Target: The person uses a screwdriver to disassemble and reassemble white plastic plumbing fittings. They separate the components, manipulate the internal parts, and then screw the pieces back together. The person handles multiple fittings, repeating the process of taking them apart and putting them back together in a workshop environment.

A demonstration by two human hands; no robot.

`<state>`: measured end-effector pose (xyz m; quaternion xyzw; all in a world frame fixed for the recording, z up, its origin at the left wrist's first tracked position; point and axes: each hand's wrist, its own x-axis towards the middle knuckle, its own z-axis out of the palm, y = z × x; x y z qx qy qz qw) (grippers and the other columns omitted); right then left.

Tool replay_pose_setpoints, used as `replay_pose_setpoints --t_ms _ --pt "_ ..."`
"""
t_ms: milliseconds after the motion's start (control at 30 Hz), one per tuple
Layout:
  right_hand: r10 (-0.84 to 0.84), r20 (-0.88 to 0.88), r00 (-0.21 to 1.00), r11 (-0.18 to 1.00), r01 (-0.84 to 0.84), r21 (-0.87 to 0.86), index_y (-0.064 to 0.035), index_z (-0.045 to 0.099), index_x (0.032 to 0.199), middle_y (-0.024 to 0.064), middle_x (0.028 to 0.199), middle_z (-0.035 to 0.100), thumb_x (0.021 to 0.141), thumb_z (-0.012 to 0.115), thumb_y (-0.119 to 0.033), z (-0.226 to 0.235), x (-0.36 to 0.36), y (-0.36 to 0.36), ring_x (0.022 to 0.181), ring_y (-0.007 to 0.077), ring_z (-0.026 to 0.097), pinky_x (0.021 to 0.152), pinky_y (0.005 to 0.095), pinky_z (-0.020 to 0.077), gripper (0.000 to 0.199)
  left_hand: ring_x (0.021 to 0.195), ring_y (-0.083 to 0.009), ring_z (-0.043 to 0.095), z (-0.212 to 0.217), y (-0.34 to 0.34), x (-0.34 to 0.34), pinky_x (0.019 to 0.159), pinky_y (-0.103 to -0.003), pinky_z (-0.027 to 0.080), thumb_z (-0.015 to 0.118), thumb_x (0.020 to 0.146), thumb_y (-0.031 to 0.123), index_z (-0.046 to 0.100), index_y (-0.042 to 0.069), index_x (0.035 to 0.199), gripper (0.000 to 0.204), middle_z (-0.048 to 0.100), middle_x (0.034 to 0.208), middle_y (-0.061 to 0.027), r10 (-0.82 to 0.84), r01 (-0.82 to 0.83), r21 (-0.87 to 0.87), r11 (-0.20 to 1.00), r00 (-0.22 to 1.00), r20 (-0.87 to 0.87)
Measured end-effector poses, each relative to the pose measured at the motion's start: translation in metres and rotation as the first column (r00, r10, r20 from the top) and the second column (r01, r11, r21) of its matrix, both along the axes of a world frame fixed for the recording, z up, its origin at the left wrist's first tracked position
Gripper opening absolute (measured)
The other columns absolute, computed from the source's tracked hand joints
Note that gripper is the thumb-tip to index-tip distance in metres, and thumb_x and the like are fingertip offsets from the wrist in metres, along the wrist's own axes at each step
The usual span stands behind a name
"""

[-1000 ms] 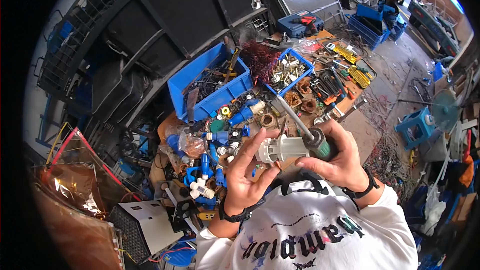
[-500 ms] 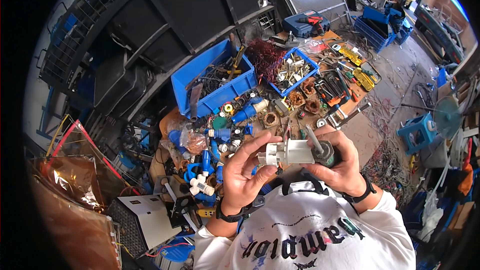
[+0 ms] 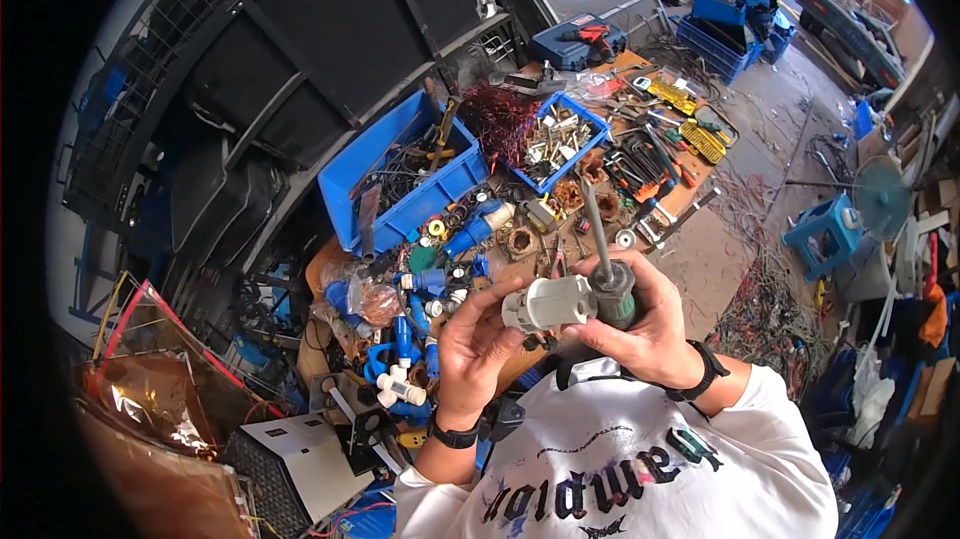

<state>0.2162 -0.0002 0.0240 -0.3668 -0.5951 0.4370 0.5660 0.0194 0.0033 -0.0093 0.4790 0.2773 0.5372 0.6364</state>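
Note:
My left hand [image 3: 473,344] and my right hand [image 3: 640,331] are raised in front of my chest. Between them sits a pale grey, ribbed plug housing [image 3: 549,303]; the fingers of both hands close around it. My right hand also grips a screwdriver [image 3: 606,269] by its dark green handle, its metal shaft pointing up and away from me. Below the hands lies a cluttered wooden workbench [image 3: 700,239].
A large blue bin [image 3: 395,174] of tools and a smaller blue bin [image 3: 560,139] of metal parts stand on the bench. Blue and white plug parts [image 3: 405,379] lie at my left. Pliers and screwdrivers [image 3: 660,154] lie at the right. Cables cover the floor [image 3: 770,279].
The plug housing has turned between my hands and the screwdriver shaft has swung from lying across the housing to pointing upward. Both hands have stayed in front of my chest.

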Motion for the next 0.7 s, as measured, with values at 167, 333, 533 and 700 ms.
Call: replay_pose_setpoints --t_ms 167,333,533,700 --pt "-0.011 -0.041 0.999 1.0 0.011 0.008 -0.0006 0.055 0.107 0.0095 0.101 0.061 0.07 0.082 -0.011 -0.003 -0.0035 0.0009 0.093 0.0174 0.059 0.083 0.0297 0.046 0.047 0.109 -0.0239 0.059 -0.0018 0.0029 0.0003 0.092 -0.037 0.051 0.067 0.086 0.015 0.047 -0.004 0.127 0.049 0.057 0.123 -0.0177 -0.002 0.002 0.008 1.0 1.0 -0.007" --pt "-0.045 0.035 0.998 0.992 0.04 0.12 -0.001 0.055 0.109 0.0085 0.1 0.059 0.07 0.081 -0.01 -0.007 -0.0049 0.0063 0.097 0.0191 0.058 0.084 0.0321 0.0459 0.048 0.11 -0.0242 0.059 -0.0039 0.004 -0.0009 0.091 -0.037 0.051 0.067 0.086 0.014 0.047 -0.004 0.126 0.048 0.057 0.123 -0.0178 0.007 -0.008 0.024 1.0 0.999 0.033" --pt "0.105 -0.3 0.948 0.978 -0.154 -0.142 -0.0006 0.053 0.115 0.011 0.114 0.059 0.074 0.077 -0.005 -0.004 -0.0077 0.0038 0.1 0.0177 0.058 0.086 0.0326 0.0485 0.048 0.109 -0.0251 0.059 -0.0067 0.0059 -0.0019 0.091 -0.038 0.052 0.067 0.086 0.014 0.047 -0.002 0.126 0.047 0.057 0.123 -0.0185 0.022 -0.022 0.039 0.999 1.0 0.009" --pt "0.018 -0.335 0.942 0.981 -0.082 -0.177 -0.0011 0.051 0.112 0.0154 0.113 0.063 0.076 0.076 -0.007 0.0001 -0.0043 0.0044 0.1 0.0194 0.062 0.086 0.0331 0.0501 0.044 0.1 -0.0197 0.062 0.0003 0.0031 -0.0065 0.08 -0.033 0.056 0.063 0.088 0.011 0.049 -0.001 0.126 0.042 0.058 0.119 -0.0178 0.111 -0.11 0.074 0.991 0.994 -0.003"
